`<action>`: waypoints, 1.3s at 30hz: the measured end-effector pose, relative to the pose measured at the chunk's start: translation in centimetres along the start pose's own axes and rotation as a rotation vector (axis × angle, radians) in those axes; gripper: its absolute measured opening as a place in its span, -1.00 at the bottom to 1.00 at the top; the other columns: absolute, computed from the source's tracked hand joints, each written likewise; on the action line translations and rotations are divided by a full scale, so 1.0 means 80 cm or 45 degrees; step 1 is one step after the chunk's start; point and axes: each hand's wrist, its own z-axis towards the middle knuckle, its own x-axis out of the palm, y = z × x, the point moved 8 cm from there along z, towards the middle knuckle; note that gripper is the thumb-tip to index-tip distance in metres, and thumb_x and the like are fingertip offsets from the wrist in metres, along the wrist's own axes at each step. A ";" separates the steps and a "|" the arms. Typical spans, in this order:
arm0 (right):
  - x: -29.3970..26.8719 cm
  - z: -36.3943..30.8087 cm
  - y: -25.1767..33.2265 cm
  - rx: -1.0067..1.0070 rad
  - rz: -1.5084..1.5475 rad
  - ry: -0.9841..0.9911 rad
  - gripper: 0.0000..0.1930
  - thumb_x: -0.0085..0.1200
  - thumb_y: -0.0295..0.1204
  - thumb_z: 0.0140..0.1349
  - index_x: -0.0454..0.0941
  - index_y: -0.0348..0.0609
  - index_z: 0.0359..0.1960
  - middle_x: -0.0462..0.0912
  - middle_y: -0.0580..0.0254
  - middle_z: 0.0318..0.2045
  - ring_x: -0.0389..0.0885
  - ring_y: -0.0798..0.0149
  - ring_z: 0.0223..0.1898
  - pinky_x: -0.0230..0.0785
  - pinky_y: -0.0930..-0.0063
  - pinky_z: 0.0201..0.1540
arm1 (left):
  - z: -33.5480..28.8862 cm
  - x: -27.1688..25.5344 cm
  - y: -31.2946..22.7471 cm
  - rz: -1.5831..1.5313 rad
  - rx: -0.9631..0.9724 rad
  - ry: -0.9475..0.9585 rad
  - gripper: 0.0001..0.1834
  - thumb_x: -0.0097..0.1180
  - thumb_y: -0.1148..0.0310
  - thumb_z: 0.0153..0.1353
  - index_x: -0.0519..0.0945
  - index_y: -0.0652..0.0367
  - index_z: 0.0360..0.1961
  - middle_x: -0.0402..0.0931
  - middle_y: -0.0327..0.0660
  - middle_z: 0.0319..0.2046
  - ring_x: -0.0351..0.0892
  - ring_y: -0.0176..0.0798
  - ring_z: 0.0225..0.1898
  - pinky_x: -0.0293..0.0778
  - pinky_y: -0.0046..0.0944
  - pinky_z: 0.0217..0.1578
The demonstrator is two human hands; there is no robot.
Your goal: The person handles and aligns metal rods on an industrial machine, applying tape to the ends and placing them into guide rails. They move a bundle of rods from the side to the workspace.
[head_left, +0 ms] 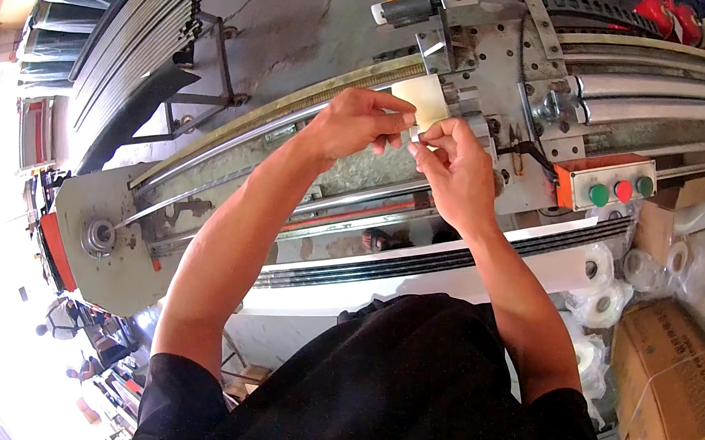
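Observation:
Both of my hands are raised over a long metal machine with rails (pixel 346 205). My left hand (pixel 366 128) is closed, its fingertips pinched close to those of my right hand (pixel 460 171). Between the fingertips shows a small whitish piece (pixel 414 135), too small to name. The right hand is closed too, thumb and forefinger pressed together at that piece. Just beyond the fingers sits a flat cream-coloured pad (pixel 426 99) on the machine. My fingers partly cover what lies under them.
An orange-and-white control box (pixel 606 184) with green and red buttons stands right of my hands. White rolls (pixel 652 101) lie at the far right. A cardboard box (pixel 666 393) and plastic-wrapped rolls (pixel 599 301) are at near right. A rack of long strips (pixel 139 41) stands at left.

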 end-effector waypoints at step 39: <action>0.002 0.076 0.019 0.402 0.244 0.366 -0.74 -0.06 -0.18 0.66 0.58 -0.07 -0.01 0.78 0.24 -0.04 0.58 0.50 -0.47 0.30 0.59 -0.36 | -0.018 -0.009 0.010 0.050 0.206 -0.055 -0.77 0.19 0.33 0.54 0.41 0.24 -0.13 0.74 -0.07 -0.32 0.66 -0.31 -0.36 0.55 -0.27 -0.33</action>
